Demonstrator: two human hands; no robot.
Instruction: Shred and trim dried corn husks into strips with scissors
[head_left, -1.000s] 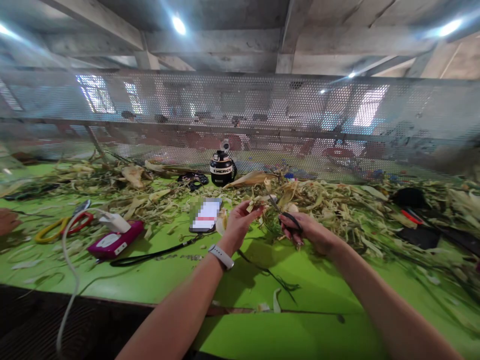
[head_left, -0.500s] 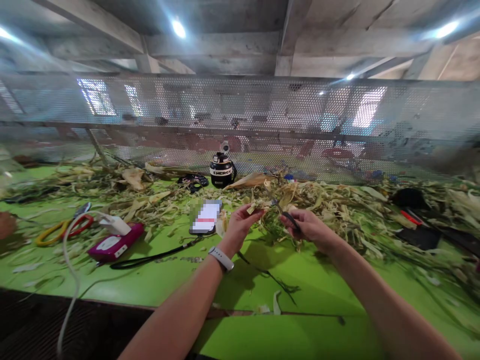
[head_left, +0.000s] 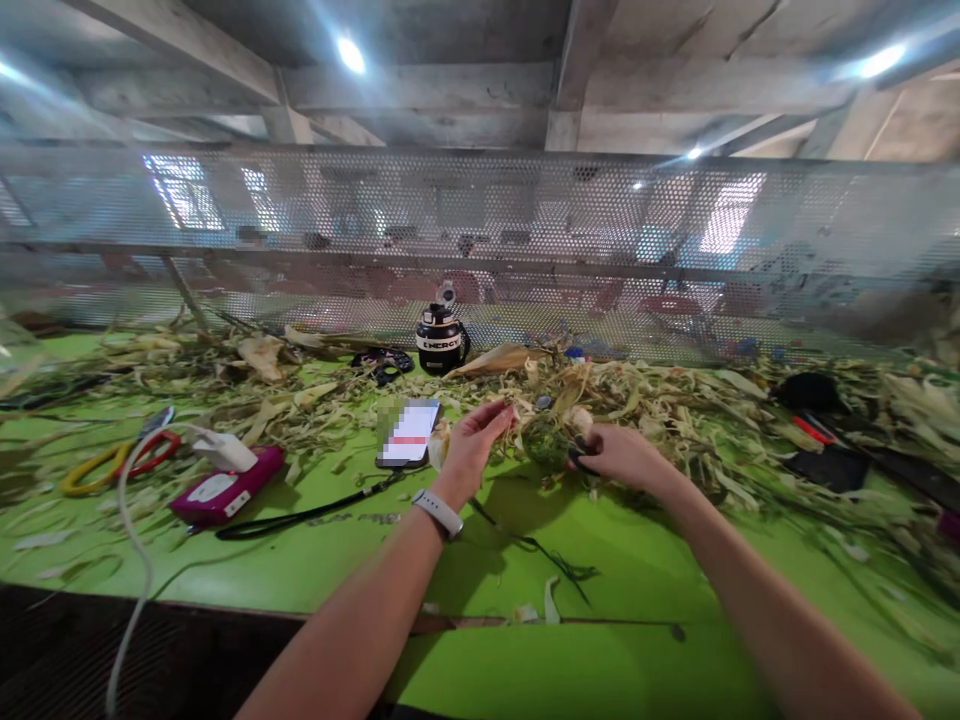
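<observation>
2 grips checked, frame centre: left hand (head_left: 471,445) half-curled, cannot tell if holding; right hand (head_left: 621,456) clenched around scissors (head_left: 576,457). Husks (head_left: 675,390) spread beyond, across mid-frame.

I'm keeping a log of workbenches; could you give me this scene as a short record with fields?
left hand: beside the lit phone; anything pinched is unclear
right hand: grip closed on a dark handle
surface: green table, strewn with dry leafy scraps
bottle: black, upright, behind the phone
purple box: white plug at its end
scissors: yellow and red handles, beside the purple box
</observation>
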